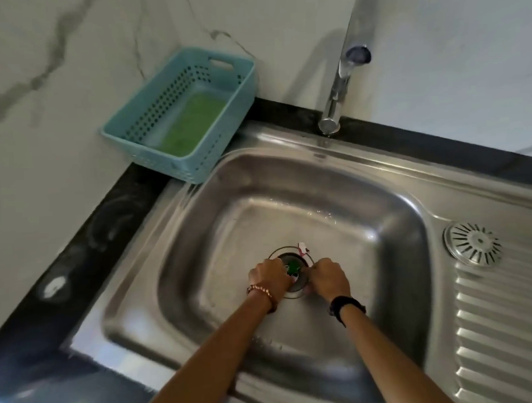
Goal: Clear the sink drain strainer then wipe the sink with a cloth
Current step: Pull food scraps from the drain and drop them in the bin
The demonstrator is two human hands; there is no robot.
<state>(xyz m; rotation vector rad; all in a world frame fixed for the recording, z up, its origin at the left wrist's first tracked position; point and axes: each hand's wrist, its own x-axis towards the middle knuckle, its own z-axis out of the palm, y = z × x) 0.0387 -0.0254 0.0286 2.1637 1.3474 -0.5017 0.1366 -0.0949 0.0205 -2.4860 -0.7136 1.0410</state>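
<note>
The steel sink (pixel 288 182) has a round drain strainer (pixel 286 255) in the middle of its basin floor. Green debris (pixel 292 267) lies inside the strainer, and a small white and pink scrap (pixel 302 247) sits at its far rim. My left hand (pixel 269 275), with a bead bracelet on the wrist, grips the strainer's left edge with curled fingers. My right hand (pixel 329 279), with a dark wristband, grips the right edge in the same way. Both fingertips are hidden. A green cloth (pixel 192 122) lies in a teal basket (pixel 239 90).
The teal basket stands on the black counter (pixel 88 237) at the sink's back-left corner. A chrome tap (pixel 341 75) rises behind the basin. A round slotted steel cover (pixel 473 244) lies on the ribbed drainboard (pixel 504 328) to the right. Water droplets dot the basin floor.
</note>
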